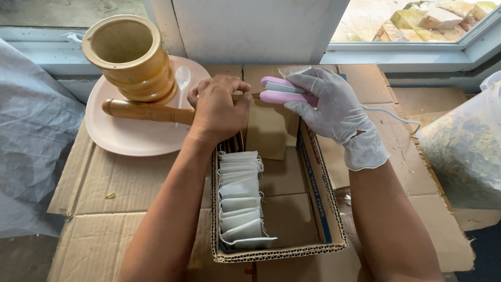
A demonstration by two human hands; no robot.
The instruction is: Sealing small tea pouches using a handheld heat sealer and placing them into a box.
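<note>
My bare left hand [218,107] is closed at the far end of an open cardboard box [329,209], pinching something small that I cannot make out. My right hand [334,107], in a white glove, grips a small pink clamp-like sealer [282,90] with a white cord, held just right of the left hand above the box's far end. A row of several white filter sachets [240,201] stands along the box's left side.
A wooden mortar [130,55], a wooden pestle [146,111] and a white plastic spoon [182,78] rest on a pale pink plate [120,136] at the back left. A clear bag of dried leaves [464,151] sits at the right. Flattened cardboard [104,193] covers the surface below a window.
</note>
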